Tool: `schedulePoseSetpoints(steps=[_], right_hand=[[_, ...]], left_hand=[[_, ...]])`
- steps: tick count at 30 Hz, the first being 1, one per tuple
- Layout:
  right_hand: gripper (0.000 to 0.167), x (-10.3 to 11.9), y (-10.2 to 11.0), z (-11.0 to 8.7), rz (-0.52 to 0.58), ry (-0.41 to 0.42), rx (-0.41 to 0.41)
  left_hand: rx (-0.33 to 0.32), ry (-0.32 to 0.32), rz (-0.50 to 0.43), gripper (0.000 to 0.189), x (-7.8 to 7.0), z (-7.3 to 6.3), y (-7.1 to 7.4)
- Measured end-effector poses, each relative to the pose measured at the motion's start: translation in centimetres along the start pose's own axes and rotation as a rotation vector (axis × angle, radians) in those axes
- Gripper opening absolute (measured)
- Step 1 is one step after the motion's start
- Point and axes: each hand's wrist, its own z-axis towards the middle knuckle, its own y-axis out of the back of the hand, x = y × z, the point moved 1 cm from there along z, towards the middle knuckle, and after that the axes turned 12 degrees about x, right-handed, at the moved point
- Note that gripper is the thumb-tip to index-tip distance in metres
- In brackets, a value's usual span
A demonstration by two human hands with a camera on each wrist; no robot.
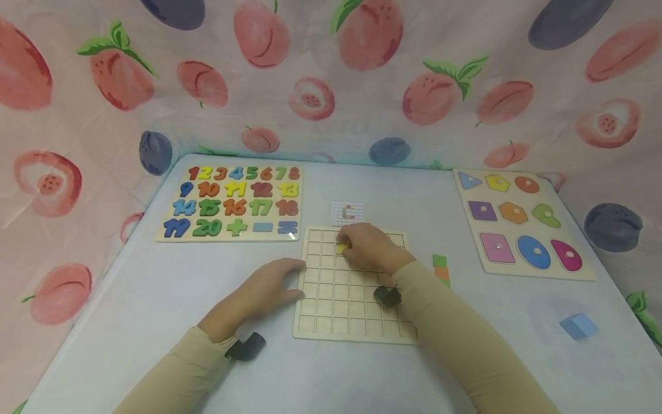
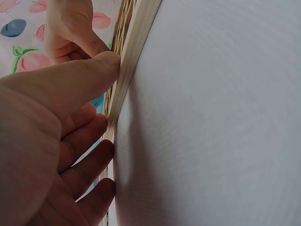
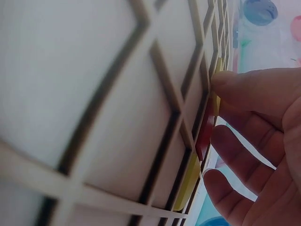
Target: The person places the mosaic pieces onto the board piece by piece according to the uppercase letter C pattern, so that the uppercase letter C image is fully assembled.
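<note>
my right grip (image 1: pixel 369 248) pinches a yellow tile (image 1: pixel 342 249) at the far side of the grid board (image 1: pixel 325 292); likely light, stiff, best held by its edges. left grip (image 1: pixel 261 290), fingers apart, touches the board.

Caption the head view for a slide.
Right hand pinches yellow tile at grid board; left hand touches the board's edge; number puzzle and shape puzzle flank them.

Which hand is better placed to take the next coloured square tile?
Probably the right hand: the green and orange square tiles lie on its side of the pale wooden grid board, while the left hand touches the opposite edge.
</note>
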Motion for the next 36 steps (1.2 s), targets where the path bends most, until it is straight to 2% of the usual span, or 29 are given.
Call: schedulePoseSetpoints(steps=[21,33,36], right_hand=[[0.033,-0.5,-0.1,-0.7,0.032,-0.029,-0.001],[0.029,-1.6,0.2,-1.8,0.018,-0.024,-0.052],[0.032,-2.0,0.5,-2.5,0.048,-0.058,-0.060]], left_hand=[[0.002,-0.014,0.010,0.061,0.0,0.0,0.0],[0.000,-0.008,0.018,0.062,0.0,-0.1,0.1],[0.003,0.001,0.017,0.062,0.0,0.0,0.0]])
